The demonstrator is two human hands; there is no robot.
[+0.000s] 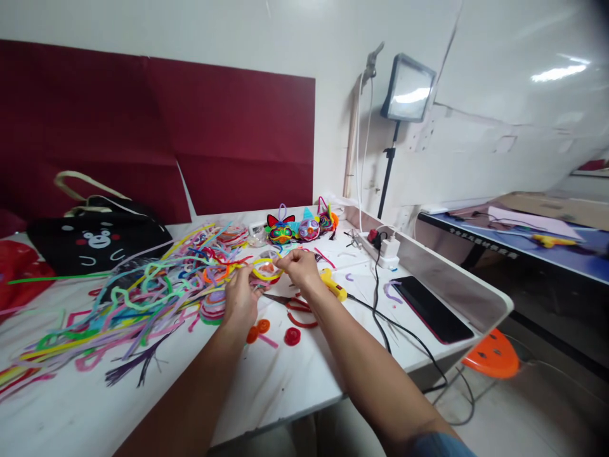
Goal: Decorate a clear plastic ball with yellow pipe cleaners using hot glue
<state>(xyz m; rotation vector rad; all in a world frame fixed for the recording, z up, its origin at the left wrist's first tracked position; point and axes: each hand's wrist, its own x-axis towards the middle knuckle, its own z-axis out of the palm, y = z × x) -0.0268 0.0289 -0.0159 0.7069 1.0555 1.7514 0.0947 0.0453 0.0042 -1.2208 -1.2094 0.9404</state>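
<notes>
A yellow pipe cleaner point(262, 277), bent into a loop, is stretched between my two hands above the white table point(304, 393). My left hand point(238, 297) pinches its left side, and my right hand point(299, 268) pinches the other side with closed fingertips. Under my hands lie scissors point(301, 306) with red handles, partly hidden. Close by on the table are a red coil point(292, 336) and small orange coils point(263, 325). A yellow hot glue gun point(334, 285) lies just past my right wrist.
A tangled heap of colored pipe cleaners point(157, 285) spreads to the left, before a black bag point(99, 235). Finished colorful pipe-cleaner figures point(280, 231) stand at the back. On the right are a phone point(432, 309), black cables point(377, 298) and a power strip point(387, 254).
</notes>
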